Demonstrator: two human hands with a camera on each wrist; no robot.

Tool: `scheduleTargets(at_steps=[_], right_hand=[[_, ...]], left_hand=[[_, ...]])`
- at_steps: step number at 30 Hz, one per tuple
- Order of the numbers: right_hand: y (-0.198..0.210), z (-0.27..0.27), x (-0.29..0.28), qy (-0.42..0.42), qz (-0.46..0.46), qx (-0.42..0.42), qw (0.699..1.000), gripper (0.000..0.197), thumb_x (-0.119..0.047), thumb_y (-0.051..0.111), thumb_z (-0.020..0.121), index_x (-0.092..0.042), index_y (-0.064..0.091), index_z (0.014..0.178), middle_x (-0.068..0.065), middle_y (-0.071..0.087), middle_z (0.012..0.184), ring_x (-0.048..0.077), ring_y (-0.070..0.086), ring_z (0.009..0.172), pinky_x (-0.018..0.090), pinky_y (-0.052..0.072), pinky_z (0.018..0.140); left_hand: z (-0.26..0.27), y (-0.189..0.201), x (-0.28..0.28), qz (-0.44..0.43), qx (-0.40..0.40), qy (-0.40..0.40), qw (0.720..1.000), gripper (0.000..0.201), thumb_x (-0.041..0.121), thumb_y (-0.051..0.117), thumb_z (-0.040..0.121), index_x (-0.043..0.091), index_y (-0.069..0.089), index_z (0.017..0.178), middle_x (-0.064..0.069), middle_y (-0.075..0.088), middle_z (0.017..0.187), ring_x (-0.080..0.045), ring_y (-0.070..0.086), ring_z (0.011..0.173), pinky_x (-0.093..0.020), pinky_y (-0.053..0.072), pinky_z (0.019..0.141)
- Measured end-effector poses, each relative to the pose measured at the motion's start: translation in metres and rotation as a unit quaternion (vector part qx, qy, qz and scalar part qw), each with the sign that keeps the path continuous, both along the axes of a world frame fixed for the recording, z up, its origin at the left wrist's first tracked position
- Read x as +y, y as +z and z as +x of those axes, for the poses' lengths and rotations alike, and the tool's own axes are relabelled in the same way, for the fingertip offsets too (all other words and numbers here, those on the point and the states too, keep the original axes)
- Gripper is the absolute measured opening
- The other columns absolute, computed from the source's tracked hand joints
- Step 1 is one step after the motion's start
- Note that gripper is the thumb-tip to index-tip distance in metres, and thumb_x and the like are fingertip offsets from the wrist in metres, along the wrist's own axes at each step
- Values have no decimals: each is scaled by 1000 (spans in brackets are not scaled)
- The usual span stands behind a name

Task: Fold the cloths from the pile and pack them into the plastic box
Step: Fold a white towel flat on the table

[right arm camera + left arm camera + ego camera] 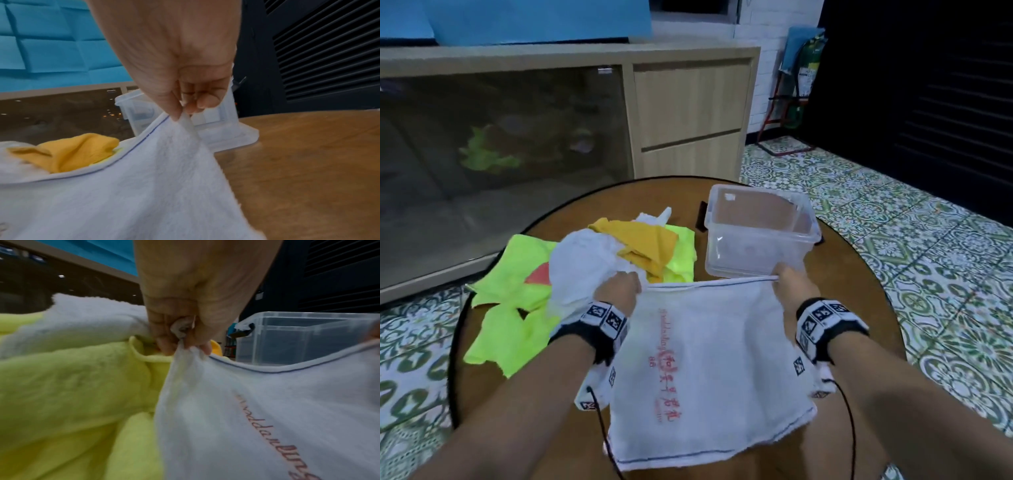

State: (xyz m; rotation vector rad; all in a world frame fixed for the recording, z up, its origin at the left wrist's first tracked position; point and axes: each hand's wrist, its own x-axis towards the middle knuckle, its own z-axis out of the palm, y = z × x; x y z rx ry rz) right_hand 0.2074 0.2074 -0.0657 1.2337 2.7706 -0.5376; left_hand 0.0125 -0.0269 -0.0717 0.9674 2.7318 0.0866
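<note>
A white cloth (709,370) with red print and a thin blue border line hangs stretched between my two hands over the near part of the round wooden table (852,274). My left hand (619,287) pinches its far left corner (185,344). My right hand (787,279) pinches the far right corner (180,113). The clear plastic box (758,233) stands empty just beyond my right hand. To the left lies the pile: neon yellow cloths (517,274), a crumpled white cloth (582,260) and a mustard cloth (647,243).
A small dark object (702,212) lies behind the box's left side. Beyond the table stands a wooden cabinet (688,113) with a dark glass front. Patterned tile floor (893,205) surrounds the table. Bare tabletop shows to the right of the cloth (308,162).
</note>
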Motion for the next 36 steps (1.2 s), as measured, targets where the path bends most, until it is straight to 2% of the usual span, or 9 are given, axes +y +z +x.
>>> scheduleTargets(at_steps=[5, 10, 16, 19, 21, 25, 28, 32, 36], right_hand=[[-3, -11, -20, 111, -4, 100, 989, 41, -14, 49, 95, -19, 38, 134, 8, 59, 107, 27, 58, 98, 32, 45, 80], [5, -26, -42, 146, -44, 200, 968, 41, -13, 61, 86, -22, 48, 124, -5, 56, 90, 15, 55, 90, 30, 44, 80], [4, -17, -47, 65, -184, 314, 929, 36, -9, 66, 84, -20, 47, 112, 8, 62, 81, 16, 55, 73, 28, 46, 72], [0, -8, -51, 74, -186, 256, 946, 15, -9, 65, 84, -19, 55, 90, -4, 47, 61, 9, 42, 56, 17, 32, 53], [-2, -3, -54, 97, -139, 182, 969, 16, -13, 62, 85, -18, 57, 70, -3, 47, 60, 12, 43, 56, 20, 28, 50], [-11, 11, -44, 80, -111, 132, 982, 22, -19, 59, 87, 2, 63, 83, 13, 62, 75, 26, 58, 72, 29, 34, 59], [-7, 24, -32, 67, -118, 113, 984, 26, -25, 56, 92, -2, 67, 84, 10, 64, 75, 25, 59, 71, 30, 38, 59], [15, 31, -25, 67, -85, 158, 981, 33, -25, 56, 94, -13, 48, 64, -1, 39, 57, 12, 37, 53, 24, 21, 49], [32, 33, -23, 70, -73, 221, 970, 17, -25, 57, 93, -10, 63, 87, 2, 54, 72, 15, 47, 68, 25, 31, 56]], left_hand=[[20, 1, 25, 29, 109, -96, 989, 45, 19, 48, 91, 22, 39, 135, -4, 39, 137, -26, 39, 125, -38, 35, 97], [54, 16, 72, 165, -2, -235, 958, 46, 27, 53, 93, 21, 41, 138, 2, 44, 140, -19, 42, 127, -33, 34, 101], [69, 20, 84, 231, -70, -174, 955, 27, 29, 55, 92, 19, 63, 116, -3, 68, 108, -22, 61, 100, -29, 47, 79], [69, 27, 81, 252, -56, -150, 954, 18, 28, 57, 90, 19, 64, 104, 0, 69, 99, -19, 61, 92, -25, 40, 66], [68, 36, 79, 249, -25, -150, 957, 18, 29, 55, 92, 17, 62, 103, 1, 68, 97, -20, 59, 84, -25, 38, 62], [44, 55, 62, 277, 9, -63, 959, 19, 28, 50, 94, 14, 60, 102, -6, 68, 92, -25, 58, 75, -31, 42, 61], [17, 65, 41, 296, 15, 15, 955, 18, 27, 50, 95, 13, 60, 101, -10, 67, 93, -27, 56, 75, -30, 40, 62], [-1, 70, 16, 284, 40, 41, 957, 21, 26, 49, 95, 9, 58, 104, -14, 65, 93, -27, 49, 76, -32, 42, 63], [-7, 64, 3, 288, 44, 79, 953, 21, 20, 48, 95, 5, 55, 108, -17, 64, 92, -30, 51, 79, -34, 41, 65]])
